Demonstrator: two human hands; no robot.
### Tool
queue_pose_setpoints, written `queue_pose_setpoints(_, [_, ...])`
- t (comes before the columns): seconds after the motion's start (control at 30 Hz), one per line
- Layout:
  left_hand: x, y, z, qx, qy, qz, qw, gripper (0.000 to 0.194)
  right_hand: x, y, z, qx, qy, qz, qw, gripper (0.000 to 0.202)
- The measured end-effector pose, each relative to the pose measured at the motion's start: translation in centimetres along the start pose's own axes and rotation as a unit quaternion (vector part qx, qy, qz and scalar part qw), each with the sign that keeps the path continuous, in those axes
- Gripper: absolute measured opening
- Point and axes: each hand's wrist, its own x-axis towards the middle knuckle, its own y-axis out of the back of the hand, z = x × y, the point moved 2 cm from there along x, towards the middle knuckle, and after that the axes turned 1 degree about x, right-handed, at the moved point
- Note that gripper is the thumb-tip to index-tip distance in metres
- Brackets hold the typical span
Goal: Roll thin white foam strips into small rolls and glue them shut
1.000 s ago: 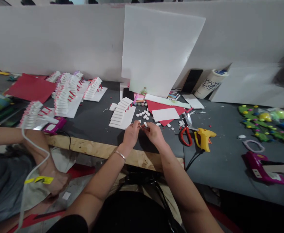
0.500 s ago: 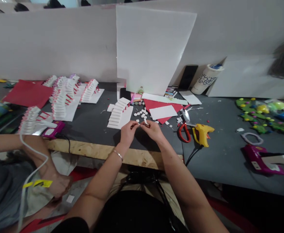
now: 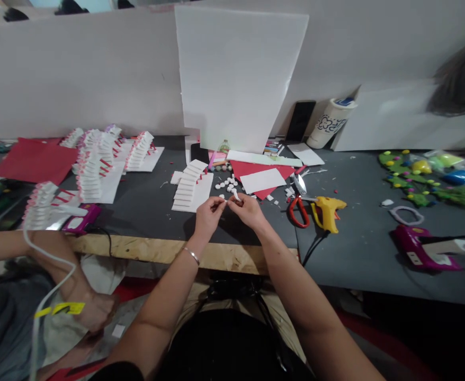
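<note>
My left hand (image 3: 209, 214) and my right hand (image 3: 247, 210) meet fingertip to fingertip above the table's front part. A narrow white strip (image 3: 236, 194) sticks up from my right hand's pinched fingers; it looks like paper or thin foam. My left fingers are pinched at the same spot, on something small and white that I cannot make out. Just beyond my hands lie several small white rolls (image 3: 229, 183). To the left stands a white stair-like model (image 3: 188, 185) with red posts, on a white base sheet (image 3: 204, 193).
Red-handled scissors (image 3: 298, 211) and a yellow glue gun (image 3: 328, 212) lie to the right, near a purple power strip (image 3: 419, 248). White card (image 3: 262, 181) rests on red sheets. More stair models (image 3: 91, 169) stand left, where another person's arm (image 3: 53, 254) is close.
The whole view has shifted a little, so most things appear further left. My hands stay together, pinching at the same place, with the white strip still in the right one.
</note>
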Motion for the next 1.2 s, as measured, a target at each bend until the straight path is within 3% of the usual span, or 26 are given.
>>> queue_pose_setpoints(0.3, [-0.1,0.1,0.1,0.192,-0.107,0.063,0.973,0.007,0.3,-0.4,0.7,0.018,-0.039,-0.022,0.999,0.037])
queue_pose_setpoints(0.5, [-0.3,-0.4,0.1,0.271,-0.181,0.03,0.945,0.014,0.2,-0.4,1.1,0.021,-0.04,0.02,0.999,0.032])
queue_pose_setpoints(0.63, [-0.3,-0.4,0.1,0.23,-0.16,0.007,0.96,0.016,0.2,-0.1,1.1,0.015,-0.032,0.028,0.999,0.028])
queue_pose_setpoints(0.83, [0.0,0.1,-0.3,0.134,-0.065,0.005,0.989,0.008,0.0,0.1,0.9,-0.024,0.009,0.023,0.999,0.02])
queue_pose_setpoints(1.0, [0.1,0.0,-0.2,0.105,-0.062,-0.007,0.993,0.011,0.0,0.2,0.8,-0.028,0.061,0.042,0.997,0.016])
queue_pose_setpoints(1.2, [0.0,0.1,0.2,0.126,-0.058,0.023,0.99,0.011,0.1,0.0,0.8,0.003,0.007,0.024,1.0,0.022])
